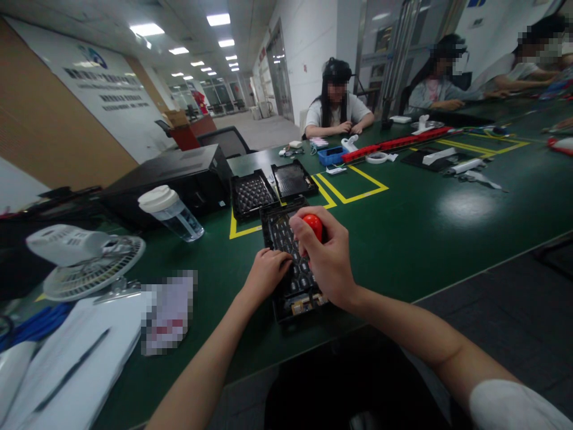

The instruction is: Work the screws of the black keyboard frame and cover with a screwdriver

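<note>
A long black tray [286,230] with rows of small cells lies on the green table before me, a small board with yellowish parts at its near end. My right hand [329,260] is closed around a red-handled tool [313,226] above the tray's right side; the tool's lower end is hidden by the hand. Resting at the tray's left edge, my left hand [267,272] has its fingers bent together over the rim, and what they press or hold is hidden. Beyond the tray are two more black trays, one with a textured inside [254,194] and one flatter [293,179].
On the left are a black case [179,179], a lidded cup [172,212], a white fan [89,257] and papers with a pen [76,364]. A blue bin [332,156], a red strip [398,143] and a tape roll [377,157] lie farther back. People sit across the table.
</note>
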`<action>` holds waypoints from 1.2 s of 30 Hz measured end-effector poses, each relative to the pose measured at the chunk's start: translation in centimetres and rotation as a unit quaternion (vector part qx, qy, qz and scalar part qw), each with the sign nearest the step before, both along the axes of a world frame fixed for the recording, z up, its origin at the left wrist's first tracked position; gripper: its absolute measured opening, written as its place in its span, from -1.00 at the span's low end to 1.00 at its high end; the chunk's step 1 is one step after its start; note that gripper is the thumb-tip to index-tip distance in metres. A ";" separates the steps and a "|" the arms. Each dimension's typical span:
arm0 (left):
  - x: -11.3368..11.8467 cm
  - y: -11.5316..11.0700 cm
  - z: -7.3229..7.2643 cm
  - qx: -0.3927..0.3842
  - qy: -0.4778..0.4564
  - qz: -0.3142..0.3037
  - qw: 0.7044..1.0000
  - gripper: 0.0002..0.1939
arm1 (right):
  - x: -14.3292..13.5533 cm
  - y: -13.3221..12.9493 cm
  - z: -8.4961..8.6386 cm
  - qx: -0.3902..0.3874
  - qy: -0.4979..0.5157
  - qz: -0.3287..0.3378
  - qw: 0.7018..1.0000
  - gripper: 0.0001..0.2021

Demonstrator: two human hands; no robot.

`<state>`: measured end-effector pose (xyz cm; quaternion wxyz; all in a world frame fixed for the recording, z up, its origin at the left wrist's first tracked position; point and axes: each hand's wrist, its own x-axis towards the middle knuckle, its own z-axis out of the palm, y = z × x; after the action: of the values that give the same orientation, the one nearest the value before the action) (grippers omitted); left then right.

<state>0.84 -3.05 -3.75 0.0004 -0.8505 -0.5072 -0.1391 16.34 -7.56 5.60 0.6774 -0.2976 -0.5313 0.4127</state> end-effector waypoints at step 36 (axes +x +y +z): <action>0.0 0.1 0.0 0.000 -0.035 0.025 0.999 -0.86 | 2.7 6.5 0.1 0.009 -0.019 0.629 0.777 -0.75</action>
<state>0.84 -2.92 -3.74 -0.0142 -0.8324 -0.5278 -0.1685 19.01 -1.08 5.68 0.2594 0.1012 -0.6162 0.7367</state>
